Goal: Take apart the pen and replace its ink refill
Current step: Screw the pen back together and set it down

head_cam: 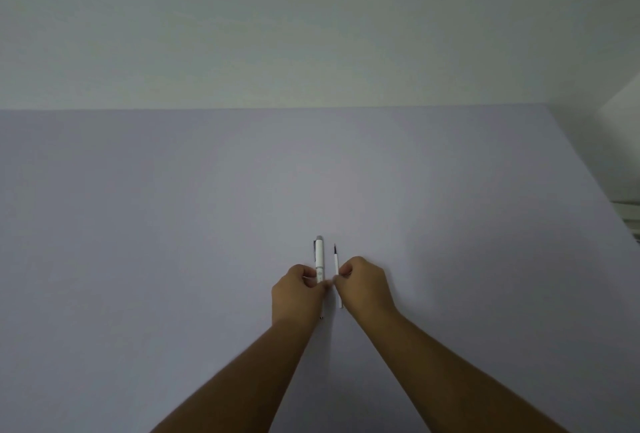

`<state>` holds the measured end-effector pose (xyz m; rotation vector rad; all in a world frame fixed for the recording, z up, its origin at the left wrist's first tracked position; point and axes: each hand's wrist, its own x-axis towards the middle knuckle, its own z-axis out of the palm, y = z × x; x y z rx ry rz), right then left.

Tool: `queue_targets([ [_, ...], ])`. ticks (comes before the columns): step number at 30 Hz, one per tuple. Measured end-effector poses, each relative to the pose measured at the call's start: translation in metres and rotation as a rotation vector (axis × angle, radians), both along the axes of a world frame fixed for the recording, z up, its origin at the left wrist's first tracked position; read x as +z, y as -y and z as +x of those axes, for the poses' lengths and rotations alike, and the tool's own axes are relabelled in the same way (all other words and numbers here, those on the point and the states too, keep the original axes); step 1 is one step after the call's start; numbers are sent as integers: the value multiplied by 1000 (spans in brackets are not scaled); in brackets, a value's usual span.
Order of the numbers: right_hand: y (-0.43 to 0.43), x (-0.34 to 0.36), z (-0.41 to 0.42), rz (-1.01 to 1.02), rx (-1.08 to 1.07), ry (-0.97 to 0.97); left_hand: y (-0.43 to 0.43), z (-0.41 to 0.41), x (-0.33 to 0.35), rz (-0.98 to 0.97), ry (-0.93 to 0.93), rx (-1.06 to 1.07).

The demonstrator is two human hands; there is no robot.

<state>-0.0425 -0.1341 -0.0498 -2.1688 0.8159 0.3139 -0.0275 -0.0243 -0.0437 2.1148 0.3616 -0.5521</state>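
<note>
A white pen [319, 256] with a grey end and a clip points away from me over the lavender table [173, 224]. My left hand [298, 294] is closed around its lower part, and the pen's tip shows just below the hand. Right beside it, a thin white ink refill [336, 261] with a dark tip runs parallel to the pen. My right hand [367, 288] pinches the refill at its middle, and the refill's near end sticks out under the fingers. The fingertips of both hands almost meet between pen and refill.
A pale wall rises behind the table's far edge. The table's right edge runs diagonally at the right, with a whitish object [623, 113] and something striped [628, 210] beyond it.
</note>
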Motion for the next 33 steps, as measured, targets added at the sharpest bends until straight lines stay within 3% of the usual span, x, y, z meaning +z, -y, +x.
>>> queue_targets([
  [33, -1, 4, -2, -18, 5, 18, -6, 3, 7, 64, 31, -32],
])
